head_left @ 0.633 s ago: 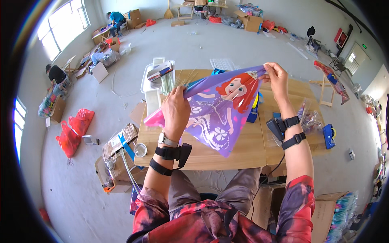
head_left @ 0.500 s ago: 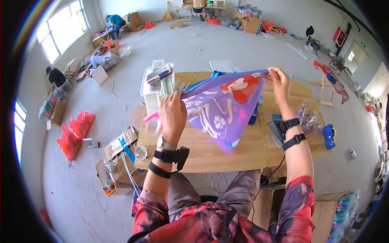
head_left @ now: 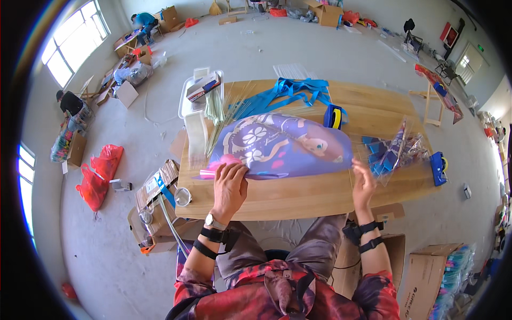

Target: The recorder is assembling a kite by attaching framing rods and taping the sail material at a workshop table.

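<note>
Head view: a purple printed sheet (head_left: 282, 144) is seen at the centre of the frame, spread across and above the wooden table (head_left: 288, 205), bowed upward in the middle and blurred toward its right end. From the soft bulge and the sheen, it is judged to be very light, thin and limp, with little stiffness of its own; it may be easily caught by air, and the smooth face may prove slippery. Breakage seems unlikely, though creasing could be caused by a hard squeeze. Holds are best taken at the corners or along the near edge, with a light pinch, so that the print is kept flat.

The near left corner, where a pink patch shows, is grasped under the curled fingers of the left hand (head_left: 229, 188). The right hand (head_left: 364, 184) is placed at the right end, fingertips at the corner; whether the sheet is pinched there cannot be told.

Farther out, blue straps (head_left: 298, 88) are laid along the table's far edge, with a blue-and-yellow tape dispenser (head_left: 334, 116) just right of the sheet's top. Pale thin sticks (head_left: 214, 109) are gathered at upper left, beside a white tray (head_left: 183, 101). Clear-wrapped packets (head_left: 401, 152) are piled at right of centre.
</note>
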Tool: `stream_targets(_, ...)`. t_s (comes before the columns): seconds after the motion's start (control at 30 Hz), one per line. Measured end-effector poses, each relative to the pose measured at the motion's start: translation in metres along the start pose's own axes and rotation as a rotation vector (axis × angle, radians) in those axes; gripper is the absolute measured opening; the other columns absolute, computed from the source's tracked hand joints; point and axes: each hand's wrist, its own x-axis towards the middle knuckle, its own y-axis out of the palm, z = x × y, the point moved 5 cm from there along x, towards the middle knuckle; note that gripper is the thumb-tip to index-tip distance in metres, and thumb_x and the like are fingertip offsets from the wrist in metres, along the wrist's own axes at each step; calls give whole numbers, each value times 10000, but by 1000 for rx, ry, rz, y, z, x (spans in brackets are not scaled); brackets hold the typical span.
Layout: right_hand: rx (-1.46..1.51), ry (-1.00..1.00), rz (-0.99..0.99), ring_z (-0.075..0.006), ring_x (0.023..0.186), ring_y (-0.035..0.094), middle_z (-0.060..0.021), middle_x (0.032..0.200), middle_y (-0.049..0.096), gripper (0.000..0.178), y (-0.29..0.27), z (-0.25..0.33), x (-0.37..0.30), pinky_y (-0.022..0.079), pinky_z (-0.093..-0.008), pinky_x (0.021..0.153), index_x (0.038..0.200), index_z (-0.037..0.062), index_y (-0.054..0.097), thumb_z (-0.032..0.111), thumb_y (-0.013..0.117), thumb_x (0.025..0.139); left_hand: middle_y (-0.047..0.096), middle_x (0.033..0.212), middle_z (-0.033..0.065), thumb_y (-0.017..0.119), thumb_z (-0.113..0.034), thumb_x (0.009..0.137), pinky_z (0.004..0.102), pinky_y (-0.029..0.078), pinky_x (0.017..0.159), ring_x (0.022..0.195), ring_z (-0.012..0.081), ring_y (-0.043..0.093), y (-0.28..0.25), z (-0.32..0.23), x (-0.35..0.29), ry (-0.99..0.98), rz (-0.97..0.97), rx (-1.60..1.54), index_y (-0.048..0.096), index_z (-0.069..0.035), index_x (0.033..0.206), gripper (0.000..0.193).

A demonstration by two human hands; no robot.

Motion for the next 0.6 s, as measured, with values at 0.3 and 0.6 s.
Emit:
stream_targets(0.3, -434, 156, 127, -353, 1038, 630, -112, 1145, 681, 79, 36, -50, -129, 487, -457, 917, 1017, 66, 693, 106, 683, 950, 529, 1434, 158, 664, -72, 811, 593, 260, 1198, 1418, 337, 417, 88, 39, -76, -81, 330, 108, 622, -69, 1317, 507)
stream_targets(0.6, -643, 96, 276, -315, 1026, 591, -74, 1030, 649, 105, 51, -48, -147, 425, -475, 961, 999, 106, 694, 138, 704, 900, 259, 1681, 164, 669, -190, 818, 654, 75, 1235, 1575, 410, 143, 94, -13, -128, -80, 535, -21, 496, -98, 1509, 719)
